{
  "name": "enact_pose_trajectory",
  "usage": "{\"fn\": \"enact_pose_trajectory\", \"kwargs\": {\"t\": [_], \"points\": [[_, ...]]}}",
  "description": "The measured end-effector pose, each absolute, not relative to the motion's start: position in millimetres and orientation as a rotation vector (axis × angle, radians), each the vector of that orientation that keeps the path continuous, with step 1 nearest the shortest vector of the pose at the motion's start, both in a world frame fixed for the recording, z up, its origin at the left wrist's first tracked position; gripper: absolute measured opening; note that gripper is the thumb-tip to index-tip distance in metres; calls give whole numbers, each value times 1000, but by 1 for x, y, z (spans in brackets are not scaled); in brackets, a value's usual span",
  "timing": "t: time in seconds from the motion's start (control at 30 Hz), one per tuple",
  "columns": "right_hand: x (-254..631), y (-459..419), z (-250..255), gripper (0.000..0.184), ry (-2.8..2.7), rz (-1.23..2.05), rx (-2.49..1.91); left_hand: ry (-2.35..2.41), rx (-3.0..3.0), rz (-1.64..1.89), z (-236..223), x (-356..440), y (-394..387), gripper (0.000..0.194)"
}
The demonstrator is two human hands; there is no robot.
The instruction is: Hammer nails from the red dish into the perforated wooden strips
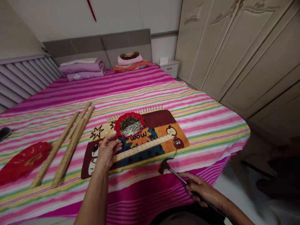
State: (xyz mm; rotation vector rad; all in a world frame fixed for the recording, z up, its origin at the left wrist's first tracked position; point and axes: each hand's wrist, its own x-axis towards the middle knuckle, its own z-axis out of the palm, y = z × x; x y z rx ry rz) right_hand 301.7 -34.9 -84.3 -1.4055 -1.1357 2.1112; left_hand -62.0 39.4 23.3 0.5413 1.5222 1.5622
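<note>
My right hand is wrapped round the dark handle of a claw hammer, its head held near the mat's front edge. My left hand is at the left end of a pale wooden strip dotted with rows of holes. Its fingers are bent together; whatever they hold is too small to make out. Close behind that hand, a red scalloped dish holds a heap of nails. The strip and dish lie on a printed mat. A second strip bristling with upright nails lies along the mat's back edge.
Several wooden strips with holes lie stacked to the left, beside a red tray. All this is on a striped bedspread. Folded bedding lies by the headboard. Wardrobes stand on the right.
</note>
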Motion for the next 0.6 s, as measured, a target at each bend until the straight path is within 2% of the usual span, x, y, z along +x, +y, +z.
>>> {"fn": "enact_pose_trajectory", "kwargs": {"t": [0.1, 0.37, 0.6], "points": [[300, -35, -78, 59, -1118, 2100, -1430, 1506, 479, 1467, 13, -64, 25, 22], [298, -34, -76, 58, -1151, 2123, -1402, 1554, 575, 1362, 0, -55, 11, 32], [298, -34, -75, 55, -1125, 2126, -1414, 1644, 600, 1428, -11, -50, 16, 44]]}}
